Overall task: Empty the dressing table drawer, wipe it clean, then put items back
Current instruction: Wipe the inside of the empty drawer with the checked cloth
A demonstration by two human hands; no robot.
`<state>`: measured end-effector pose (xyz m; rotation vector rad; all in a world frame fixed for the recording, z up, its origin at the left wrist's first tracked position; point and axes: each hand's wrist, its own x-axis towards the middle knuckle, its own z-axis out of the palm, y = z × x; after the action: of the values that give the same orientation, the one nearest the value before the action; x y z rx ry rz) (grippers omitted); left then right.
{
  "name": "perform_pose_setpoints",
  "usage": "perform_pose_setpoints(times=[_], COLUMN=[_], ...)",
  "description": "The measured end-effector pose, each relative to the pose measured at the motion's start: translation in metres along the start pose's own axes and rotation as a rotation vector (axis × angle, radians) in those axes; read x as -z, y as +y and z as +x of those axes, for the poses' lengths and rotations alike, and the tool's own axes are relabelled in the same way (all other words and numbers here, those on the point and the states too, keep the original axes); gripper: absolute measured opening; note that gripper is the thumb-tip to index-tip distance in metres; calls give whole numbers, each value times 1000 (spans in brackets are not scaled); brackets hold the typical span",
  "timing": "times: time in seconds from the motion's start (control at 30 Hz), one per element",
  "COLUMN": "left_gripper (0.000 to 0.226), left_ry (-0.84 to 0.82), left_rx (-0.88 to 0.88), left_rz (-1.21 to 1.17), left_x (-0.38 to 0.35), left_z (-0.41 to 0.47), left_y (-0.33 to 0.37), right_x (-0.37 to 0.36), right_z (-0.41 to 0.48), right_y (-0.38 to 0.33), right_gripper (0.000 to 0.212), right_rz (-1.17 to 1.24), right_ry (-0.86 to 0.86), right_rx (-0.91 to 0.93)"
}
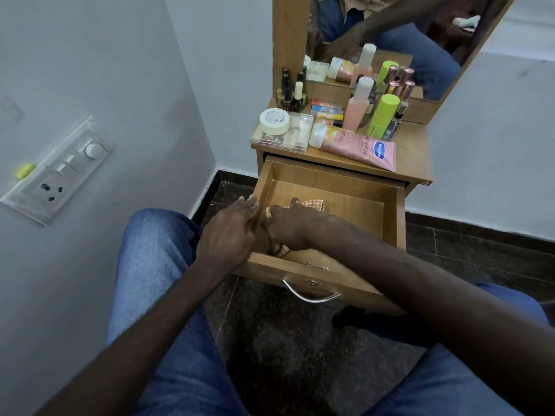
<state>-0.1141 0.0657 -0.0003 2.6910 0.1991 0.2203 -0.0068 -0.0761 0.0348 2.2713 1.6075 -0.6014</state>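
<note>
Nearest us, both forearms reach forward over denim knees. Our left hand curls its grip over the left wall of the open drawer. Our right hand, inside the drawer, closes its grip on a checked cloth. Farther off, a pink lotion tube lies on the table.

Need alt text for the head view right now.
The right hand holds a checked beige cloth inside the open wooden drawer while the left hand grips its left wall. Cosmetics crowd the wooden tabletop above.
</note>
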Motion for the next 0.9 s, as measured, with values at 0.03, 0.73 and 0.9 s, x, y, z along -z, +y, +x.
perform_pose_setpoints(times=[0.03,0.73,0.9], left_gripper=[49,50,51], left_ry=[0,15,23], left_rx=[3,37,51], left_rz=[1,-9,0], left_x=[0,-4,-4], left_z=[0,1,-1], left_y=[0,3,4], right_x=[-2,-33,-40], right_z=[-3,60,66], right_y=[2,2,6], right_gripper=[40,38,46], right_rz=[-36,400,356], right_ry=[-1,623,571], right_rx=[0,-684,-651])
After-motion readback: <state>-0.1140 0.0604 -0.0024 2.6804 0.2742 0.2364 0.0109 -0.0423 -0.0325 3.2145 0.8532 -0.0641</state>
